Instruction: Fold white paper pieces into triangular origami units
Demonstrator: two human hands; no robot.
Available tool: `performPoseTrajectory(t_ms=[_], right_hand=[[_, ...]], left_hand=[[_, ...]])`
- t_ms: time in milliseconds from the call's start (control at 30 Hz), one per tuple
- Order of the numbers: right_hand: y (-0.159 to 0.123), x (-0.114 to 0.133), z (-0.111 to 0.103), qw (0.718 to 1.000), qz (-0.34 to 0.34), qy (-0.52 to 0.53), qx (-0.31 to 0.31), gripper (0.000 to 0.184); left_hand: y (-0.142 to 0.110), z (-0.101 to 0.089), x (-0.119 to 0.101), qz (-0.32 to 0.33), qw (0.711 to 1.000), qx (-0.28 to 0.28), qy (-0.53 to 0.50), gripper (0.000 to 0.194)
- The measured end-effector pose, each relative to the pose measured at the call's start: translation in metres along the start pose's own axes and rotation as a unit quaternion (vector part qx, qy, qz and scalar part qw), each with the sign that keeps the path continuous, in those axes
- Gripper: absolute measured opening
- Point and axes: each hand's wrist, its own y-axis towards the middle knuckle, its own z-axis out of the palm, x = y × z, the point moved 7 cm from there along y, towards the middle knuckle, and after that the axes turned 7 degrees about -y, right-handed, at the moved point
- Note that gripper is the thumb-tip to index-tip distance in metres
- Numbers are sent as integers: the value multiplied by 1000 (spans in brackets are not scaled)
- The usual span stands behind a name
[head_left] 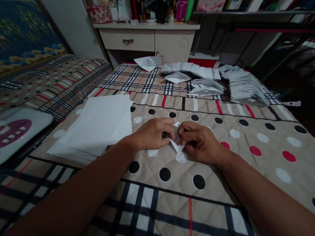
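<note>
Between my two hands is a small piece of folded white paper (178,145), held just over the dotted bedspread. My left hand (157,133) pinches its left side with the fingers curled in. On the other side my right hand (199,140) grips the right edge between thumb and fingers. Parts of the paper are hidden behind the fingers. Left of my hands lies a loose stack of white paper sheets (99,121), its edges uneven, with my left forearm reaching past its near corner.
Folded paper boats (177,77) lie farther back, beside long rows of packed folded papers (244,86). A white case with a purple print (15,134) rests at the left. Behind the bed stand a white dresser (128,39) and a cluttered shelf (247,11).
</note>
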Motion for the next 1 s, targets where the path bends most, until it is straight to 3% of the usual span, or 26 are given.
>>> performPoseTrajectory(t_ms=[667, 1000], right_hand=[[0, 8, 0, 999, -8, -53, -3, 27], [0, 16, 4, 990, -11, -133, 40, 25]], left_hand=[[0, 0, 1, 11, 1000, 15, 6, 18], [-2, 0, -14, -1, 994, 47, 96, 14]])
